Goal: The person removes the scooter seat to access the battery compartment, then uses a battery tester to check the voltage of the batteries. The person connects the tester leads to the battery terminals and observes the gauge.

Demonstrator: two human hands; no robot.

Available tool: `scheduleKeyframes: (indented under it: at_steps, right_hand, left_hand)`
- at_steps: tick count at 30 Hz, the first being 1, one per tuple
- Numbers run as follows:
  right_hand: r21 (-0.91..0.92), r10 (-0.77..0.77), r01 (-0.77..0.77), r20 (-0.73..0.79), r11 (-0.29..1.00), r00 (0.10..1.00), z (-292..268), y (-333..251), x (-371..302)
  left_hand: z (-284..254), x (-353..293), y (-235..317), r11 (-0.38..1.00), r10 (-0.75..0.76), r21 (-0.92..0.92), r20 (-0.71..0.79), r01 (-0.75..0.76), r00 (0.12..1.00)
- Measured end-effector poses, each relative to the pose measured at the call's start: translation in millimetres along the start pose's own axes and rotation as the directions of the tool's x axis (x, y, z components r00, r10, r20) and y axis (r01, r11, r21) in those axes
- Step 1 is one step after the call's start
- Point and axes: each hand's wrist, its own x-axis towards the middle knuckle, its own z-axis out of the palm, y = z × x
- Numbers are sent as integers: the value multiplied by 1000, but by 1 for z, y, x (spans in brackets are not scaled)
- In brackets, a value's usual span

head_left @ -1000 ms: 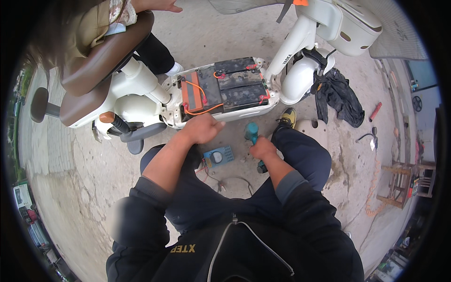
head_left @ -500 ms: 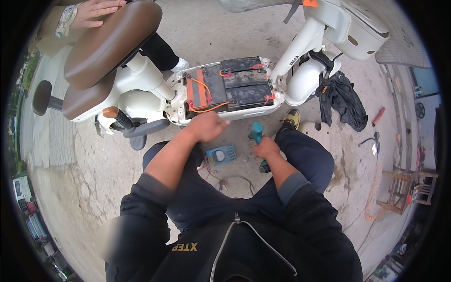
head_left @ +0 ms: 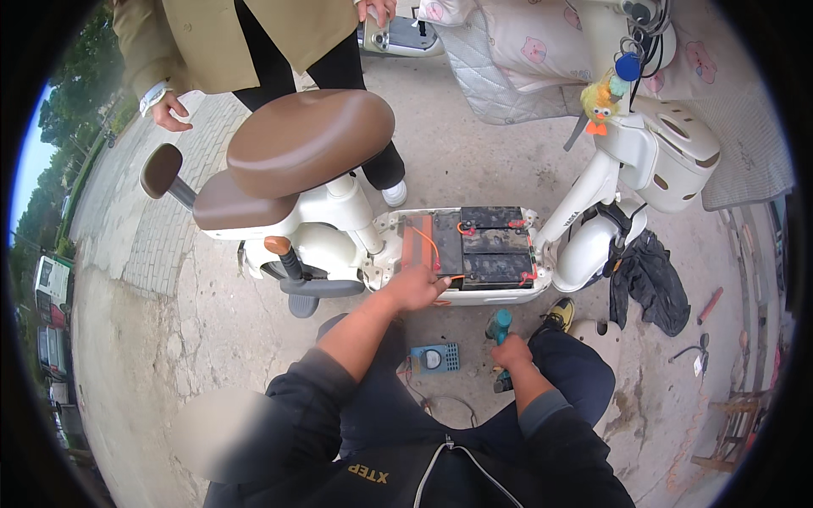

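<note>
My left hand (head_left: 415,289) is at the near left edge of the open battery compartment of a white electric scooter (head_left: 504,297). Its fingers look curled together beside the orange wires, and whatever they pinch is hidden. Dark, dusty batteries (head_left: 498,243) sit side by side in the compartment, with red terminal covers and orange leads on them. A dark block with an orange-brown panel (head_left: 416,243) lies at their left. Lower right of the scooter, my right hand (head_left: 512,350) grips a teal cordless drill (head_left: 501,322), held upright over the ground.
A blue multimeter (head_left: 434,359) with leads lies on the concrete between my legs. The scooter's brown seat (head_left: 312,140) rises at the left. Behind it stands another person (head_left: 296,38). Black cloth (head_left: 652,284), a red-handled tool (head_left: 710,306) and a wooden stool (head_left: 730,432) are at the right.
The view has shifted, bringing more of the other person into sight. My left hand has moved to the compartment's edge. The other person's hand has left the seat. My right hand still holds the drill.
</note>
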Motion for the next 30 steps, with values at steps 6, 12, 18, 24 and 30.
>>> scheduleKeyframes:
  at_steps: [6, 12, 18, 24, 30]
  right_hand:
    - [0, -17, 17, 10, 1000, 1000, 6, 8, 7]
    - [25, -57, 57, 2, 998, 998, 16, 15, 16]
    - [45, -69, 68, 22, 997, 997, 25, 16, 27]
    - [42, -78, 80, -31, 996, 996, 27, 18, 22]
    - [94, 37, -50, 129, 994, 991, 6, 8, 8]
  left_hand:
    - [-56, -20, -42, 962, -272, 0, -33, 272, 962]
    - [-26, -43, -101, 909, -403, 103, -36, 405, 914]
    - [-13, -35, -103, 906, -355, 223, -64, 360, 933]
    - [-5, -27, -102, 884, -382, 290, -2, 366, 924]
    - [-3, -26, -100, 878, -379, 324, 18, 353, 925]
